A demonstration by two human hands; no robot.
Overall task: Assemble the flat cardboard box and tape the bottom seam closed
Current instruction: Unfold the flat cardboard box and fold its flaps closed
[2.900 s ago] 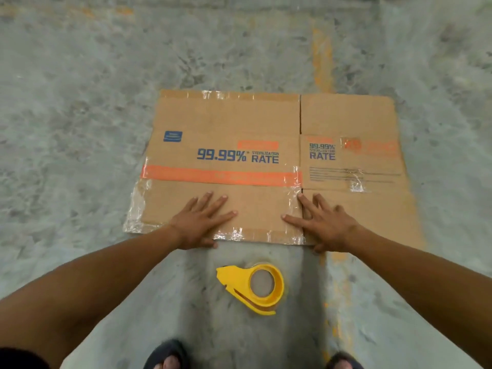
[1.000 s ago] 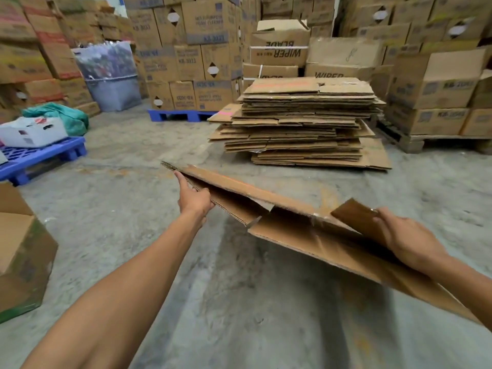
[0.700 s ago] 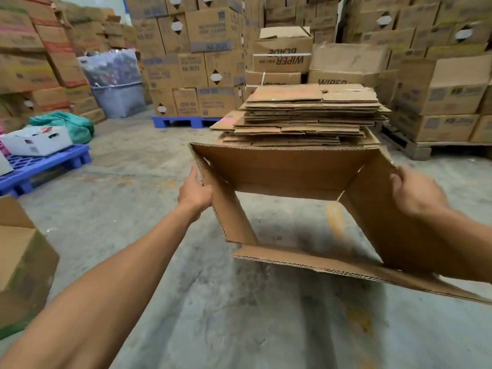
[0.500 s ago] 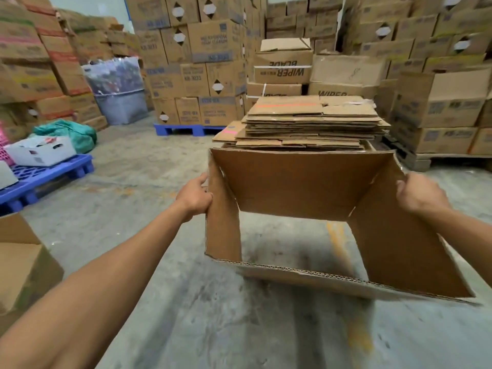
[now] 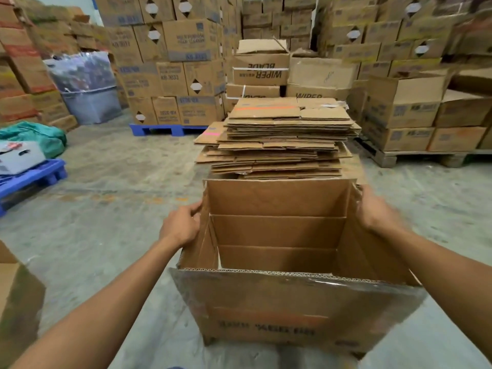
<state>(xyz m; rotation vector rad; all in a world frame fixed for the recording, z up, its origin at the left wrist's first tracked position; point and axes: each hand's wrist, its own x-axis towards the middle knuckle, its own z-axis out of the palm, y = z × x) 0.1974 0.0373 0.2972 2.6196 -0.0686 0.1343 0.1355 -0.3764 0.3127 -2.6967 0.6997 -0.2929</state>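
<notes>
The cardboard box (image 5: 277,304) is spread into a rectangular tube in front of me, its open end facing up toward me. The near wall carries upside-down print and shiny old tape. My left hand (image 5: 182,226) grips the top edge of the left side flap. My right hand (image 5: 374,210) grips the right side flap at its upper edge. The flaps at this end stand up, unfolded. The far end of the box is hidden by its walls. No tape dispenser shows in this view.
A tall stack of flattened cartons (image 5: 279,139) sits just beyond the box. Walls of stacked cartons (image 5: 175,70) on pallets fill the back. A blue pallet (image 5: 29,179) lies at left, and another carton (image 5: 16,302) stands near my left elbow. Concrete floor (image 5: 111,209) all around.
The flat carton was lifted off the floor and pulled open into a tube. Since half a second ago it has swung closer and more upright, its opening now facing me.
</notes>
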